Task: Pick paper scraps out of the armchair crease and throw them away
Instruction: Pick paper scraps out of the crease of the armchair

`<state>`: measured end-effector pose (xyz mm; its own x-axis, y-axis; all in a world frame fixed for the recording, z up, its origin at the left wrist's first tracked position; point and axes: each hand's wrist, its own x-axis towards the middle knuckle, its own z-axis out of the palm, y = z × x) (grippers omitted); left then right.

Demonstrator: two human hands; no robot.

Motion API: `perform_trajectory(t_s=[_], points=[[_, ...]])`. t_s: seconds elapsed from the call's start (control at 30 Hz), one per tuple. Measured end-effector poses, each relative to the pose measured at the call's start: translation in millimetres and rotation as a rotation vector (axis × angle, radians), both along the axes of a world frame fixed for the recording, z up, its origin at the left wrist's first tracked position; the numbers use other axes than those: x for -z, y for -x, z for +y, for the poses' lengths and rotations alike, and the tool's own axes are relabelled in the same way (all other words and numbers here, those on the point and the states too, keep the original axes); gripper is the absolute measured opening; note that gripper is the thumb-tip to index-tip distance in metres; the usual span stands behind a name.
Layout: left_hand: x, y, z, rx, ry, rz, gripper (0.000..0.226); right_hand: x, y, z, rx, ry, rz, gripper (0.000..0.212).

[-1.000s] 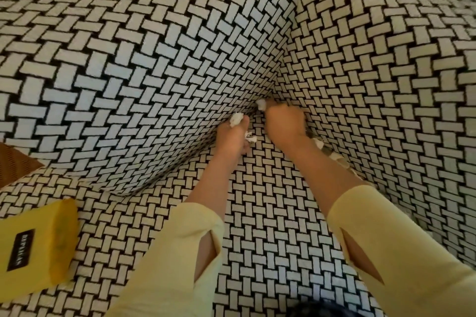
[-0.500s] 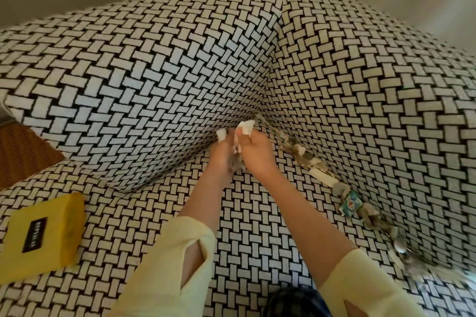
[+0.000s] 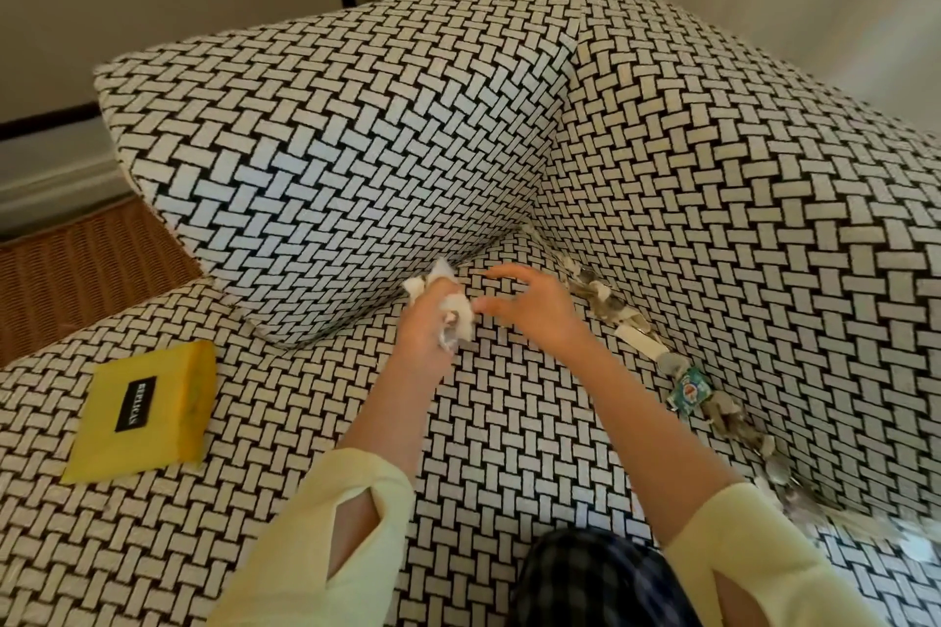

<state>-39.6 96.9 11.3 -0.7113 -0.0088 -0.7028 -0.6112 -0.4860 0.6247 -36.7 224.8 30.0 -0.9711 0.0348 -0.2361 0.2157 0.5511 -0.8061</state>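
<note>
Fingers, left hand (image 3: 426,321): curled round a wad of white paper scraps (image 3: 458,321), held just above the seat near the back corner.
Fingers, right hand (image 3: 534,308): spread and relaxed, holding nothing; thumb tip close to the wad, touching or not cannot be told.
Scraps in the crease (image 3: 606,306): lying in a long row between the seat and the chair arm on the right hand's side, from near the back corner down toward the front edge; grey and white bits, one pale flat strip, one blue-green printed wrapper (image 3: 690,390) among them.
Armchair (image 3: 509,423): black-and-white woven pattern all over; back cushion (image 3: 331,178) resting on the seat at the left.
Done so far: one handful gathered, judging by the wad; nothing visibly thrown away.
Left to do: most of the row, by the look of it, then carrying everything to a bin; no bin in view.
Progress, as a judgement: early, perhaps a small part of the picking finished.
Around: flat yellow box (image 3: 142,415) with a black label on the seat, well apart from both hands; brown wicker piece (image 3: 76,280) beside the chair, purpose not clear.
</note>
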Motion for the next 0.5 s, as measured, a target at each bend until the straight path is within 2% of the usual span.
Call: perform_trajectory(t_s=[0.13, 0.2, 0.3, 0.4, 0.5], points=[[-2, -3, -22, 0.028, 0.056, 0.018, 0.021, 6, -7, 22, 0.153, -0.034, 0.009, 0.018], [-5, -3, -23, 0.006, 0.039, 0.061, 0.026, 11, -10, 22, 0.117, -0.087, -0.012, 0.02], [-12, -3, -15, 0.013, 0.054, 0.097, 0.016, 16, -17, 16, 0.007, -0.152, -0.077, 0.031], [-10, -2, -10, 0.033, 0.098, 0.073, 0.023, 23, -22, 13, 0.02, -0.265, -0.038, 0.023], [-5, -3, -12, 0.048, 0.165, 0.016, 0.021, 25, -26, 10, 0.064, -0.291, -0.008, 0.014]])
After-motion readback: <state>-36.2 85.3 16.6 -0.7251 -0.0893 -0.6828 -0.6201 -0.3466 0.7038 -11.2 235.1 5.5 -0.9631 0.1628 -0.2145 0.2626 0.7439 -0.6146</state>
